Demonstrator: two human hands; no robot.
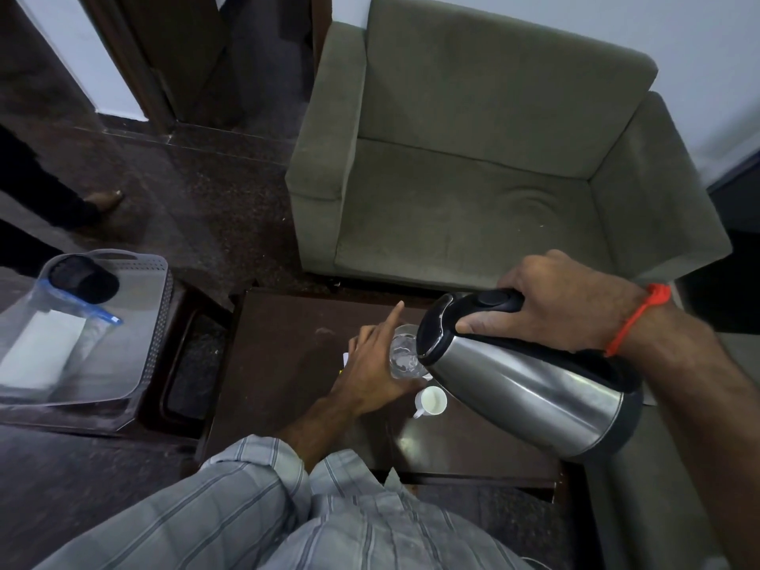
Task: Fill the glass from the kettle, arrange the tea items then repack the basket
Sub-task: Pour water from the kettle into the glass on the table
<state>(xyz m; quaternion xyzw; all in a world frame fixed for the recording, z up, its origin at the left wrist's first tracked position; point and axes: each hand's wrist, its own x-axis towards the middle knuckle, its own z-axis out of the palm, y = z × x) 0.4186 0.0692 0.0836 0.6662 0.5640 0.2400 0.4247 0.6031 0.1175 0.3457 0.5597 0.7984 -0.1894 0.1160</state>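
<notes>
Sitting at a dark wooden low table point(288, 364) by a green fabric armchair point(473, 178). Right hand point(567, 302) gripping tight on the tilted steel kettle point(522, 384) handle, left hand point(370, 368) wrapping the clear glass point(405, 353), index finger sticking out. Small white cup point(430, 401) just beside.

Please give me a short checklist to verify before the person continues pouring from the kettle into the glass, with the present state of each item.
1. Right hand grips the kettle by its black handle: ok.
2. Left hand steadies the glass on the dark table: ok.
3. Kettle spout sits over the glass opening: ok, the kettle is tilted toward it.
4. Water level in the glass: cannot tell; the kettle hides part of the rim.
5. White cup stands clear of the pour: ok, it is beside the glass, nearer the person.
6. Basket is ready for repacking: ok, it sits to the left.
</notes>
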